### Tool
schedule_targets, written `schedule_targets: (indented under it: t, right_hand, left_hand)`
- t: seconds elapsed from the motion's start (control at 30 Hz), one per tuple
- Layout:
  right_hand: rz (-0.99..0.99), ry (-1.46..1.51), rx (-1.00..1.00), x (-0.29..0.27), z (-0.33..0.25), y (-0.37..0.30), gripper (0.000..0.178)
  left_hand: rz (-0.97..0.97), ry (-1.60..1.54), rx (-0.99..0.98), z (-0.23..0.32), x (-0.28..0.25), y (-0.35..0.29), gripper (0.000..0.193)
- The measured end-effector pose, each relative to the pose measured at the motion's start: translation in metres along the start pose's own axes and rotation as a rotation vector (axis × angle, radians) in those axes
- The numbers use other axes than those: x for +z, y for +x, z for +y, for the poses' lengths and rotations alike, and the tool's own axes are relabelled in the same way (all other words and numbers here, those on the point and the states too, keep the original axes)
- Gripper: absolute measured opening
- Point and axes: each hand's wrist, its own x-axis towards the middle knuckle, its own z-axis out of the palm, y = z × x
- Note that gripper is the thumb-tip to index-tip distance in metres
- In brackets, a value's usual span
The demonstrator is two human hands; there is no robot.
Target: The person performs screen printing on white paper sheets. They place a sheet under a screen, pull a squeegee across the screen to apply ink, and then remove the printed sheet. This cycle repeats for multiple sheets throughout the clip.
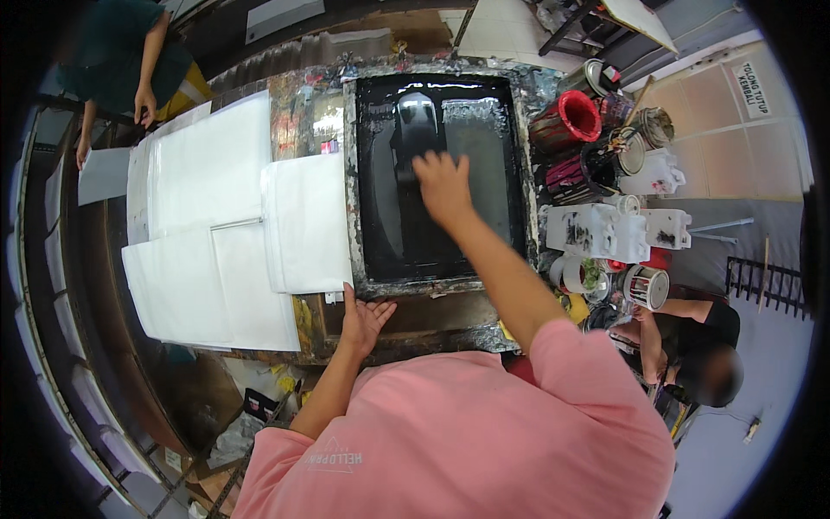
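In the head view, a screen printing frame [522,186] coated inside with wet black ink [389,259] lies in front of me. A black, ink-covered squeegee [416,117] lies lengthwise away from me across the mesh. My right hand [443,186] reaches over the frame with its fingers on the near part of the squeegee; the thumb sticks out to the right. Beneath the frame's near left corner, my left hand [367,322] is open, palm up and fingers spread. A white sheet [307,225] lies close by, against the frame's left side.
More white sheets [207,164] cover the table's left. Tubs, including a red bucket [577,118], and white jerrycans [588,232] crowd the right edge. One person [117,56] stands at far left holding a sheet; another person [683,346] is at right beside a paint can [647,288].
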Motion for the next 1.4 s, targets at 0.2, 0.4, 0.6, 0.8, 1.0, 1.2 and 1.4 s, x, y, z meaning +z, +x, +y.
schedule_targets:
  t: [0.2, 0.4, 0.6, 0.8, 1.0, 1.2, 1.4]
  right_hand:
    - [-0.163, 0.02, -0.062, -0.019, 0.018, 0.031, 0.047]
    - [-0.28, 0.018, -0.098, -0.095, -0.034, -0.1, 0.04]
    - [0.129, 0.082, -0.04, -0.224, -0.065, -0.087, 0.053]
    - [0.481, -0.031, -0.075, -0.277, -0.051, -0.006, 0.054]
    - [0.431, 0.031, -0.056, -0.3, -0.048, 0.025, 0.069]
    - [0.414, 0.01, -0.056, -0.32, -0.044, 0.057, 0.063]
    - [0.531, -0.05, -0.179, -0.322, -0.039, 0.06, 0.047]
  left_hand:
    - [-0.042, 0.029, 0.057, 0.003, 0.006, -0.009, 0.111]
    - [-0.236, 0.106, 0.145, 0.012, 0.007, -0.029, 0.107]
    - [-0.648, -0.005, 0.405, 0.066, 0.046, -0.09, 0.093]
    - [-0.24, 1.114, 1.039, 0.107, 0.052, -0.057, 0.085]
    - [0.715, 2.041, 0.844, 0.041, -0.055, -0.004, 0.105]
    - [0.552, 1.822, 1.022, 0.058, -0.015, -0.022, 0.1]
    - [0.572, 1.361, 1.363, 0.111, 0.035, -0.039, 0.069]
